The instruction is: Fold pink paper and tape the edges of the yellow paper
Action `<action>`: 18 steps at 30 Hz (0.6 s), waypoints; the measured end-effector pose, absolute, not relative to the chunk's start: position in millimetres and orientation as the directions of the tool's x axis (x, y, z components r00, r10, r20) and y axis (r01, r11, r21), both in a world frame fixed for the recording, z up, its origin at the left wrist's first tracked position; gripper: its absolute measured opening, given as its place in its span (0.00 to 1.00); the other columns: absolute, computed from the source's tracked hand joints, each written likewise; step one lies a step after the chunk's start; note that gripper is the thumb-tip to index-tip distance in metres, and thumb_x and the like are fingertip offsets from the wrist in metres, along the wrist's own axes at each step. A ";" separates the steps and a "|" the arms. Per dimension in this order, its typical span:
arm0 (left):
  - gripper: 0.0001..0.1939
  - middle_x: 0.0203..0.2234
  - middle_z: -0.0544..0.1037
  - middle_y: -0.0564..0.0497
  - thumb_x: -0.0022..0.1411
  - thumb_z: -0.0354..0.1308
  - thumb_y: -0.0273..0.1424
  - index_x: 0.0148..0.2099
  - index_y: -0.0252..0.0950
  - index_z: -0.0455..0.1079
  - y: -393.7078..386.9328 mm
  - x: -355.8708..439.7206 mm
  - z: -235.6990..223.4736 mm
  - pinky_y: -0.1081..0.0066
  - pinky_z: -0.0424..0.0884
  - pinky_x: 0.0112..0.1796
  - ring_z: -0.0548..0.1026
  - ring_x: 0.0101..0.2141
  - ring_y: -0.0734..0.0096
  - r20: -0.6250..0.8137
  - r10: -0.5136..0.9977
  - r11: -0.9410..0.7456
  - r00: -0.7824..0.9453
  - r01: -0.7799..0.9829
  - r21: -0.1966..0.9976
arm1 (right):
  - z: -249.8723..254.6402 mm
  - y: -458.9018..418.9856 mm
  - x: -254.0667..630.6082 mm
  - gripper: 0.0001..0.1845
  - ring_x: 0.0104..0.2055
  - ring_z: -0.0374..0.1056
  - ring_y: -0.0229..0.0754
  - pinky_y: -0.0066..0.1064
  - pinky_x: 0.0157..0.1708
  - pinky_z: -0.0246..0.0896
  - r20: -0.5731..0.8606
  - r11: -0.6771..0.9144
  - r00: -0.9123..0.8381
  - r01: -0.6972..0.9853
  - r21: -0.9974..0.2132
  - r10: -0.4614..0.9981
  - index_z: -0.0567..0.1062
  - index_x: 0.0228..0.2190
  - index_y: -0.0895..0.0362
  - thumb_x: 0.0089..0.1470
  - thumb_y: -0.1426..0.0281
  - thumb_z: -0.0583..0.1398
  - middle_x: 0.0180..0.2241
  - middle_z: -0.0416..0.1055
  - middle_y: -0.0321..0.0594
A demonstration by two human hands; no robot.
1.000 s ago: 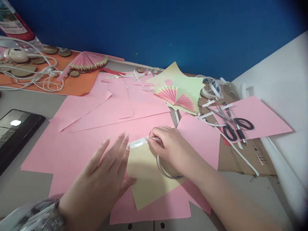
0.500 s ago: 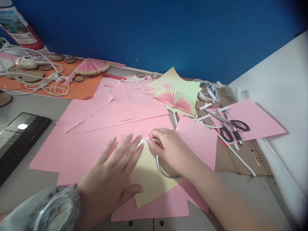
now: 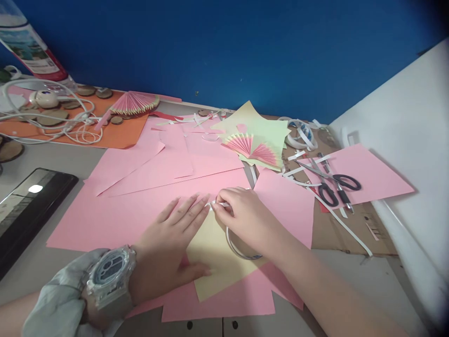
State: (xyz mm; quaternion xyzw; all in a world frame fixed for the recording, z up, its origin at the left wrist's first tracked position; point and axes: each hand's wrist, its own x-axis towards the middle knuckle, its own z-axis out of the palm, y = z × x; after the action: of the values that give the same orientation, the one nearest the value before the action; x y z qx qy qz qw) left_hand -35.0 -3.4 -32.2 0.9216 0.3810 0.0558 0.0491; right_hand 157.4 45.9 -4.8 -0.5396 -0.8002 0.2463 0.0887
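Observation:
My left hand [image 3: 171, 243] lies flat with its fingers stretched out over the left side of a pale yellow sheet [image 3: 219, 269], fingertips at its top edge. Just right of those fingertips, my right hand [image 3: 242, 217] is closed in a pinch on a white strip of tape. The strip belongs to a tape roll [image 3: 233, 247], which hangs under that hand over the yellow sheet and is partly hidden by it. A short piece of the white strip [image 3: 211, 205] shows between the two hands. Pink sheets [image 3: 133, 210] spread beneath the yellow one.
Black-handled scissors [image 3: 328, 180] and a pen [image 3: 342, 194] lie on cardboard at right. Behind are paper fans [image 3: 250, 147], another folded fan [image 3: 135, 103] and more tape rolls [image 3: 303, 135]. A phone [image 3: 35, 201], tangled cables [image 3: 75, 121] and a bottle [image 3: 35, 51] are at left.
My left hand has settled flatter, and its wrist with the watch has shifted right and up. My right hand keeps its pinch on the tape. The view has shifted slightly.

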 end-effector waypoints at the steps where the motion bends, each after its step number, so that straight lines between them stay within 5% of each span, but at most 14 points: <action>1: 0.44 0.64 0.46 0.44 0.59 0.40 0.57 0.65 0.28 0.49 -1.6 -34.6 -32.0 0.58 0.43 0.59 0.47 0.63 0.56 0.065 0.710 -0.702 0.701 0.699 0.134 | -4.6 46.0 157.0 0.16 0.25 0.52 0.34 0.28 0.28 0.42 -0.130 0.292 -0.401 0.821 -0.490 0.907 0.53 0.18 0.57 0.54 0.74 0.52 0.20 0.57 0.30; 18: 0.39 0.62 0.55 0.48 0.60 0.41 0.55 0.63 0.31 0.55 7.4 -39.3 -28.1 0.57 0.47 0.57 0.55 0.60 0.56 0.135 0.665 -0.745 0.735 0.666 0.039 | -8.3 47.3 159.0 0.13 0.27 0.55 0.35 0.28 0.28 0.44 -0.115 0.314 -0.419 0.809 -0.497 0.901 0.56 0.20 0.56 0.54 0.74 0.52 0.22 0.60 0.31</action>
State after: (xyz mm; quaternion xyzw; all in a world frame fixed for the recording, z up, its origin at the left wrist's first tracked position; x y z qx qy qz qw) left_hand -39.3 7.4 -28.1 0.9314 0.3572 0.0701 -0.0060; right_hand 159.0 47.3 -8.3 -0.5310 -0.8052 0.2476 0.0921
